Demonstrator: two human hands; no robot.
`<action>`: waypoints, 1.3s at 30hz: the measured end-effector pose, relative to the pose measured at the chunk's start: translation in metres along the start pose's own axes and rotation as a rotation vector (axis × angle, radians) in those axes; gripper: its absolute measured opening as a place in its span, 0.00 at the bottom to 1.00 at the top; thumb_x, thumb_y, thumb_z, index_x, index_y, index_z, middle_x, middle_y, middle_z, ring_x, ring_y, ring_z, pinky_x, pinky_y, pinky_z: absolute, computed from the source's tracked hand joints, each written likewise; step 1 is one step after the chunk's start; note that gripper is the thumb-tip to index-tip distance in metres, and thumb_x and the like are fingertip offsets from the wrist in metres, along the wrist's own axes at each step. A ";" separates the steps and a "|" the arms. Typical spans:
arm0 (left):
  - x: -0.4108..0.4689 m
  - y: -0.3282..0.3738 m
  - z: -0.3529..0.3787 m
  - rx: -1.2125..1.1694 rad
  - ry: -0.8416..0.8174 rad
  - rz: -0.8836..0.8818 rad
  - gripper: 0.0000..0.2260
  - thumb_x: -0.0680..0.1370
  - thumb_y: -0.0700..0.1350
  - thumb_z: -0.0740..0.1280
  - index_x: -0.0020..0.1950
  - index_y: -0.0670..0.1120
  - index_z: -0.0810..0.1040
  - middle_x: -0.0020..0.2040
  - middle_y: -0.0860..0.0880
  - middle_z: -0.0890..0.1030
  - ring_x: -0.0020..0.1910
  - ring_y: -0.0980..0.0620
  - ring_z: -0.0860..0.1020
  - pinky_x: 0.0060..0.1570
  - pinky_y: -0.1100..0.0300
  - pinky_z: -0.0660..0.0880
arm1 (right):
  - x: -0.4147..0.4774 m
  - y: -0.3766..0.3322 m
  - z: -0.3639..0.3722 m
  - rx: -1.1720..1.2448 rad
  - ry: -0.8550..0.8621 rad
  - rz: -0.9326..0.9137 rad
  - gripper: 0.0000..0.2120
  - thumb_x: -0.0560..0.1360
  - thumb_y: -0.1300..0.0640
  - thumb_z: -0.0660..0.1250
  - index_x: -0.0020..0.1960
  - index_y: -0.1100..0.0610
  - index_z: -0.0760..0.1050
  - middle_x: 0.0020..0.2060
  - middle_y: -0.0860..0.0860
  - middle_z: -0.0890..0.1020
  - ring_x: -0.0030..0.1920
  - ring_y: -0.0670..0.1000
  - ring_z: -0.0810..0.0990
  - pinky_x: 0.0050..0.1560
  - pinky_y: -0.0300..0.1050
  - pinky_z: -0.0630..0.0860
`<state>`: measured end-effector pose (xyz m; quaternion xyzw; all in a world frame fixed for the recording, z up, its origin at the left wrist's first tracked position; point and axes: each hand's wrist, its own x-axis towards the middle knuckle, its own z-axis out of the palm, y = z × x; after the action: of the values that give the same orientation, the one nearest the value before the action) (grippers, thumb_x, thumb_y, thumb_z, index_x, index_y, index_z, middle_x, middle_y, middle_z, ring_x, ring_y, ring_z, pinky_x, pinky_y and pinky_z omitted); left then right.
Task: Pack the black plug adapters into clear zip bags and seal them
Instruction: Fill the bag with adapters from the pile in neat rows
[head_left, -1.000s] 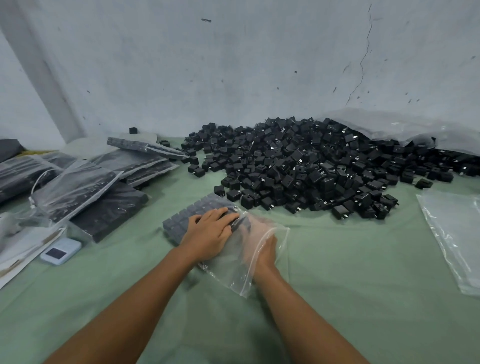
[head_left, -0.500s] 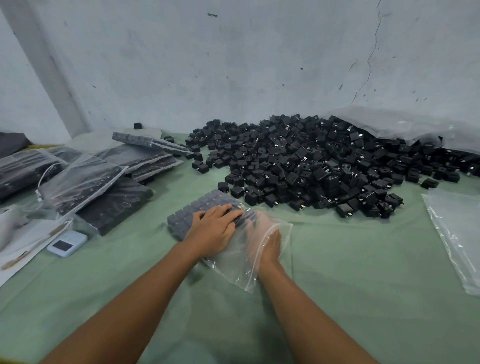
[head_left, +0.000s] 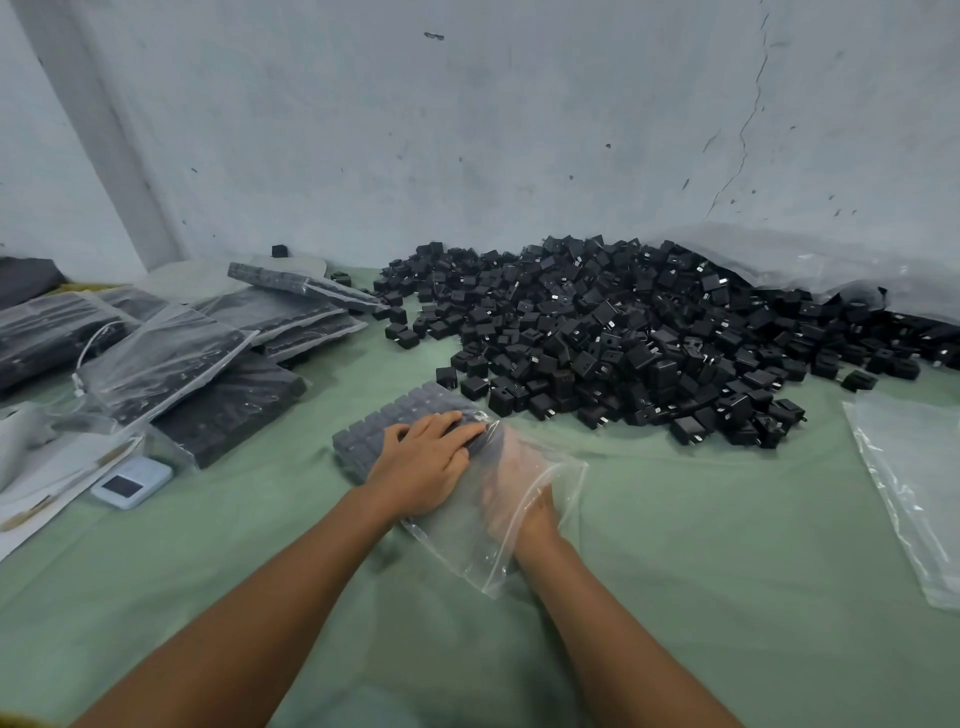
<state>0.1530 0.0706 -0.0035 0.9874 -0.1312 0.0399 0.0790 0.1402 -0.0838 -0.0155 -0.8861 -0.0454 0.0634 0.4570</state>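
**Q:** Has anything changed in the last second?

**A:** Hardly anything. Both my hands have stayed on the same bag, and the packed bags (head_left: 171, 358) on the left lie as they did.

**Q:** And your left hand?

**A:** My left hand (head_left: 426, 462) lies flat with its fingers straight and close together. It presses down on the block of adapters (head_left: 374, 431) at the far end of the bag (head_left: 457, 545). The block looks grey, as if under plastic, but I can't tell how far in it sits.

**Q:** The right?

**A:** My right hand (head_left: 519, 488) is inside the bag up to the wrist, reaching toward the block. It is blurred through the plastic, so I can't tell how its fingers lie.

**Q:** What's further right?

**A:** The loose pile (head_left: 623, 338) sits just behind the bag on the bench (head_left: 675, 545). Empty bags (head_left: 914, 467) lie at the right edge.
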 end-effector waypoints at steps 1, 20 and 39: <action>0.000 0.000 0.000 -0.002 0.002 0.002 0.21 0.84 0.56 0.47 0.78 0.66 0.55 0.80 0.57 0.58 0.78 0.56 0.56 0.73 0.48 0.51 | 0.001 0.002 0.001 -0.003 0.005 0.001 0.18 0.85 0.60 0.55 0.74 0.62 0.63 0.69 0.56 0.71 0.71 0.54 0.68 0.70 0.37 0.57; -0.001 -0.003 0.007 0.004 0.042 0.000 0.24 0.84 0.58 0.46 0.81 0.58 0.51 0.81 0.55 0.55 0.79 0.56 0.54 0.75 0.48 0.51 | 0.023 0.009 -0.004 -0.388 -0.077 -0.027 0.18 0.84 0.56 0.57 0.73 0.60 0.66 0.67 0.57 0.72 0.69 0.54 0.69 0.70 0.43 0.60; 0.001 -0.005 0.008 0.047 -0.010 -0.068 0.30 0.83 0.63 0.46 0.82 0.52 0.51 0.82 0.53 0.52 0.81 0.54 0.50 0.76 0.52 0.49 | 0.017 -0.004 -0.004 -0.966 0.068 -0.339 0.13 0.84 0.52 0.54 0.64 0.50 0.72 0.59 0.51 0.78 0.59 0.52 0.78 0.60 0.50 0.76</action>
<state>0.1562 0.0738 -0.0121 0.9930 -0.0971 0.0352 0.0566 0.1578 -0.0821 -0.0116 -0.9778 -0.1977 -0.0689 0.0006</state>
